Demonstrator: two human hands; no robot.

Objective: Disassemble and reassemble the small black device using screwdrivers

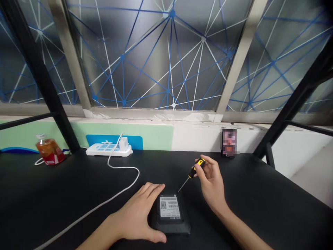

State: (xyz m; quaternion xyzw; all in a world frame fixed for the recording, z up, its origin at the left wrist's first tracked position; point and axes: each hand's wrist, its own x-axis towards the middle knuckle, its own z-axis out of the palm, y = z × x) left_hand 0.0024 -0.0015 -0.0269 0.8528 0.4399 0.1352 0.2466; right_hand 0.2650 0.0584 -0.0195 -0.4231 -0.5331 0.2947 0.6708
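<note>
A black box-shaped device [174,227] lies on the black table, its white printed label [169,207] with a square code facing up. My left hand [137,213] rests along the device's left side, thumb at the near edge and fingers stretched toward the far edge; it is open. In my right hand [212,184] is a screwdriver [193,171] with a black and yellow handle, gripped between thumb and fingers. The screwdriver slants down to the left, its tip by the device's far right corner. Whether the tip touches the device I cannot tell.
A white power strip [109,150] with a plugged-in charger [123,143] stands at the back wall. Its white cable [104,202] runs across the table on the left. A drink bottle [50,151] stands back left, a phone-like object [229,143] back right. Black frame posts [270,139] flank the table.
</note>
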